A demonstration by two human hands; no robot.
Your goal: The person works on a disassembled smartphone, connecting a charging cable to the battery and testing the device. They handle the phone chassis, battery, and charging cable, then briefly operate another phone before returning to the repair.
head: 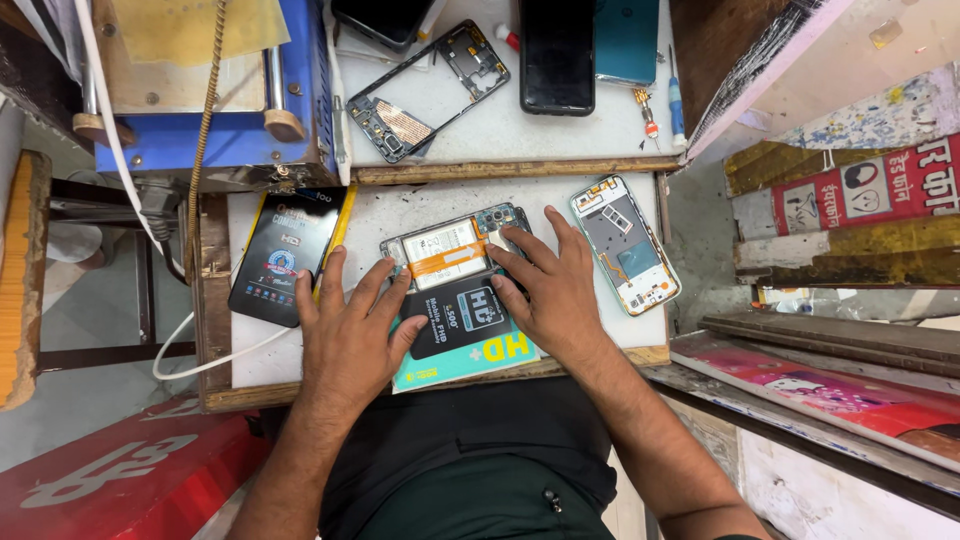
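An opened phone with its battery and an orange flex strip showing lies flat on the white work board. My left hand rests palm down just left of it, fingertips touching its lower left edge. My right hand lies on its right side, fingers spread over the camera corner. A black packet sits between both hands on top of a teal packet. Neither hand grips anything.
A phone frame with a green board lies to the right, a black and yellow packet to the left. Behind are an empty phone mid-frame, a black phone, a teal back cover, screwdrivers and a blue machine.
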